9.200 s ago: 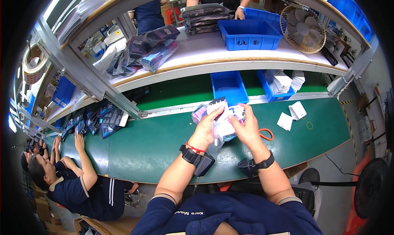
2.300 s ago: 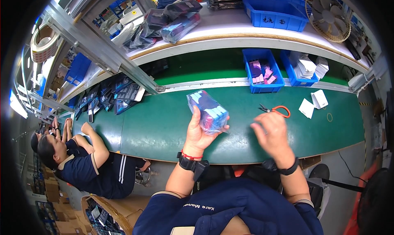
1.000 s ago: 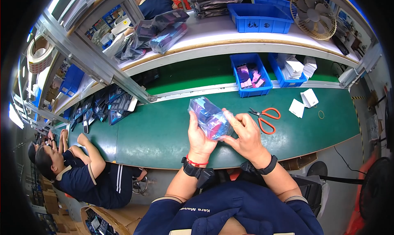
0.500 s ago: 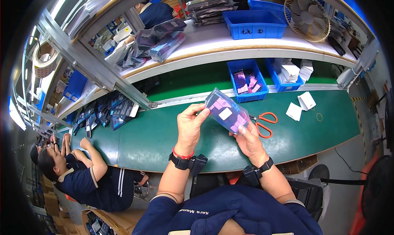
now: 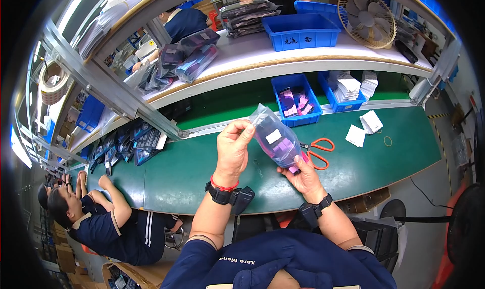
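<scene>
Over the green table I hold up a clear plastic bag (image 5: 277, 141) with pink and dark contents and a small white label. Finger and thumb of my left hand (image 5: 233, 150) pinch its upper left edge. My right hand (image 5: 304, 177) grips the lower end, where a dark and pink piece shows between the fingers. What exactly is inside the bag I cannot make out. Just right of the bag lie scissors (image 5: 319, 152) with orange handles, touched by neither hand.
Blue bins hold pink-and-dark pieces (image 5: 297, 103) and white cards (image 5: 346, 88). Two white cards (image 5: 355, 135) and a rubber band (image 5: 387, 141) lie at the right. Dark packages (image 5: 126, 142) are heaped at the left, near a seated co-worker (image 5: 96, 208). A shelf (image 5: 242, 69) spans the back.
The bag hangs more upright, and its contents sit lower, leaving the top end slack and emptier. My hands stay on it. The whole view has shifted slightly.
</scene>
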The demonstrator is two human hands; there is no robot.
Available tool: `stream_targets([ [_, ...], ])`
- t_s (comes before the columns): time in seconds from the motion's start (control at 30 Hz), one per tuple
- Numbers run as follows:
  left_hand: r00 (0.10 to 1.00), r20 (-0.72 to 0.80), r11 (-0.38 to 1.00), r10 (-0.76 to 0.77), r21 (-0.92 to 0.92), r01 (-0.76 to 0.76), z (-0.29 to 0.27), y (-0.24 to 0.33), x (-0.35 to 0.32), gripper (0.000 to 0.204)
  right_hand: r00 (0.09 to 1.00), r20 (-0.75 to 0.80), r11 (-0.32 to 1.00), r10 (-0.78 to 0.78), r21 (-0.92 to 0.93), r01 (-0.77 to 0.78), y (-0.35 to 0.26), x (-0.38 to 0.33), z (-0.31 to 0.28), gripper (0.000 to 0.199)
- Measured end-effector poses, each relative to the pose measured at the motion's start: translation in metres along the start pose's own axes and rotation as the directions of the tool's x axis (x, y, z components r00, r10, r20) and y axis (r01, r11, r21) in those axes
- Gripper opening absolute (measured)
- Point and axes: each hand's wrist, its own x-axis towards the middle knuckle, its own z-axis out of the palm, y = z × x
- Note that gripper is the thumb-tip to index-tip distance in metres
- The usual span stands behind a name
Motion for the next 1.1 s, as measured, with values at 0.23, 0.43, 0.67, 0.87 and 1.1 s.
stream_targets([
  [0.23,0.997,-0.077,0.999,-0.011,-0.054,0.007,0.002,-0.002,0.010,0.007,0.990,-0.126,0.998,0.058,0.007,-0.057,-0.005,-0.005,0.008,0.039],
  [0.43,0.924,-0.281,0.963,0.260,0.001,-0.271,-0.038,0.003,0.032,0.007,0.944,-0.307,0.992,0.122,0.060,-0.109,-0.013,-0.014,-0.006,0.029],
  [0.67,0.927,-0.334,0.985,0.170,0.030,-0.170,-0.078,0.008,0.030,0.012,0.947,-0.321,0.998,-0.027,-0.058,0.009,-0.050,-0.012,-0.019,0.026],
  [0.87,0.960,-0.226,0.986,-0.164,-0.011,0.166,-0.043,-0.027,0.036,0.010,0.894,-0.346,0.922,-0.286,-0.353,0.158,-0.104,0.029,-0.001,0.023],
  [1.1,0.990,-0.038,0.855,-0.136,0.501,0.136,-0.016,-0.088,0.078,0.041,0.830,-0.417,0.851,-0.370,-0.511,0.122,-0.109,0.108,0.009,0.035],
])
